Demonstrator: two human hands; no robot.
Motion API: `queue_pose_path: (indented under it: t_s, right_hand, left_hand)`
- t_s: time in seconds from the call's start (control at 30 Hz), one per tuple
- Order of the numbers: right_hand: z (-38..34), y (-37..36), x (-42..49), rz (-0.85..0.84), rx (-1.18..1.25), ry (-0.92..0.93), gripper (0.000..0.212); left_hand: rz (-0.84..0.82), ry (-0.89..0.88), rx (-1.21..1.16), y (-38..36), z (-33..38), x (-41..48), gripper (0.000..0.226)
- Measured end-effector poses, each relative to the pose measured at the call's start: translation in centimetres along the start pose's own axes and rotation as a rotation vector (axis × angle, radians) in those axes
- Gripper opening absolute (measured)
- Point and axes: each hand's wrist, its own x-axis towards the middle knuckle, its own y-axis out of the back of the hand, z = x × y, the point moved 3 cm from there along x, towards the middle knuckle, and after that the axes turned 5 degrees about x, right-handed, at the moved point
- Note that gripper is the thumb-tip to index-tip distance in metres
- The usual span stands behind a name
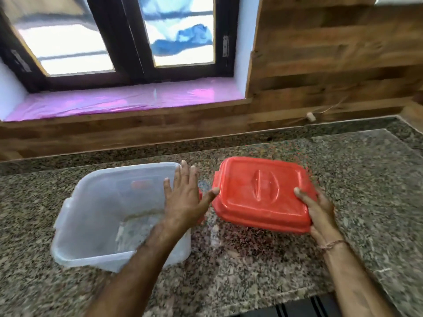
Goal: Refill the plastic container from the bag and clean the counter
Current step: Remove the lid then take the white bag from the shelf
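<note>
Plastic container (68,245): clear, squarish tub standing upright on the granite counter (343,161), uncovered. Walls are frosted. A thin pale remnant lies in the bottom; what it is cannot be told.

Red lid (263,191): just right of the container, apart from its rim, top face up with the moulded handle ridge showing. It is tilted, near edge towards the camera. Whether its far edge touches the counter cannot be told; edges are blurred.

Left hand (185,197): over the container's right rim, palm down, fingers straight and spread, gripping nothing. The thumb reaches right and its tip touches the lid's left edge.

Right hand (320,211): at the lid's near right corner, on the side away from the container. Thumb lies on the lid's top face and the fingers curl beneath, so this hand holds the lid. A thin thread (333,244) circles the wrist.

Red clip (140,184): a red patch seen faintly through the container's far wall.

Window (128,42): behind the container, dark-framed, with a pink sheet (114,101) over the sill.

Wood panelling (332,53): behind and right of the container, running along the back of the counter.
</note>
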Motion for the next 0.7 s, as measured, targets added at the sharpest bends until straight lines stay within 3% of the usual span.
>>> queue_pose_path:
  t_s: [0.1,0.27,0.4,0.53,0.7]
  right_hand:
    - [3.0,0.4,2.4,-0.001,-0.073,-0.055,0.064]
    - [7.0,-0.1,5.0,-0.042,-0.226,-0.062,0.082]
    - [7.9,-0.7,5.4,-0.096,-0.328,-0.062,0.061]
    - [9.3,-0.8,6.0,-0.071,-0.675,0.036,0.038]
    - [11.4,-0.9,6.6,-0.022,-0.845,0.084,0.071]
  left_hand:
    - [0.05,0.025,0.095,-1.0,0.2,-0.1,0.099]
    - [0.13,0.052,0.12,-1.5,0.1,0.0,0.099]
    - [0.148,0.064,0.118,-1.6,0.2,0.1,0.1]
    - [0.141,0.078,0.128,-1.6,0.1,0.1,0.107]
    - [0.138,0.08,0.123,-1.7,0.1,0.1,0.108]
